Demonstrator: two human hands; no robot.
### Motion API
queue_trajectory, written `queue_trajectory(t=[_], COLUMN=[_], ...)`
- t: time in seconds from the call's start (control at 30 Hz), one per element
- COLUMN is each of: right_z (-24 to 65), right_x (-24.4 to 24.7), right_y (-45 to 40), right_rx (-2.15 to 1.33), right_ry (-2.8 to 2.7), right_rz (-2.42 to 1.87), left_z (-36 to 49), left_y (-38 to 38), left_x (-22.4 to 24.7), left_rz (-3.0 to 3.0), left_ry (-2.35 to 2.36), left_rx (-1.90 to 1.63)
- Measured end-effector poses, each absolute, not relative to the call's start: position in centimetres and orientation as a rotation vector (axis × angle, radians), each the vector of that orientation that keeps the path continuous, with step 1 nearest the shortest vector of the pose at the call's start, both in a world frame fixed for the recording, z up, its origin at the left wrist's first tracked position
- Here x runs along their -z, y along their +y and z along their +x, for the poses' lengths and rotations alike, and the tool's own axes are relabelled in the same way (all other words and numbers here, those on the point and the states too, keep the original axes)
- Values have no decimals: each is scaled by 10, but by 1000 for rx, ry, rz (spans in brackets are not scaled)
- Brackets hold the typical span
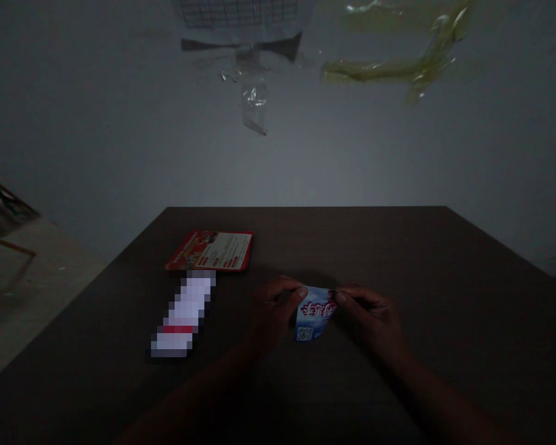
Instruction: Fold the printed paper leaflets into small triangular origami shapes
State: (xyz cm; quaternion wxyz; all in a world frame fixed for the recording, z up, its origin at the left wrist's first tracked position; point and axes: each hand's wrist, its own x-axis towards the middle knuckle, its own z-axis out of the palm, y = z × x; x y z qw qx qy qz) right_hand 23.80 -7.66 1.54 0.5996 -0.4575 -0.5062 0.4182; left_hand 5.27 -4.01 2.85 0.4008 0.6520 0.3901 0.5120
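Note:
A small blue and white card or packet (314,314) with red lettering and a square code hangs between my hands above the dark table. My left hand (274,309) pinches its upper left corner between thumb and finger. At its upper right corner, my right hand (373,312) is closed in a pinch, with a small dark spot at the fingertips. Left of my left hand lies a long, pale, pixelated object (185,315) with a red band. Behind that rests a red printed booklet or card stack (225,250).
The dark wooden table (352,241) reaches back to a grey wall (306,161). Clear plastic (254,102) and yellowish tape (375,71) stick to the wall. A metal-framed item (9,204) stands at the far left beyond the table.

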Motion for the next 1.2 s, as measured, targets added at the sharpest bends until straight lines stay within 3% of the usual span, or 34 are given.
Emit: queue_trajectory(t=[0.57,1.2], right_z=[236,229], right_x=[-16,-24], right_y=[-77,-80], right_rx=[-952,-636], right_ry=[-1226,-1592], right_rz=[-1002,-844], left_z=[54,51], left_y=[-43,-37], left_x=[-26,-41], left_rz=[1748,2084], left_ry=[879,585], left_rx=[-1200,-1237])
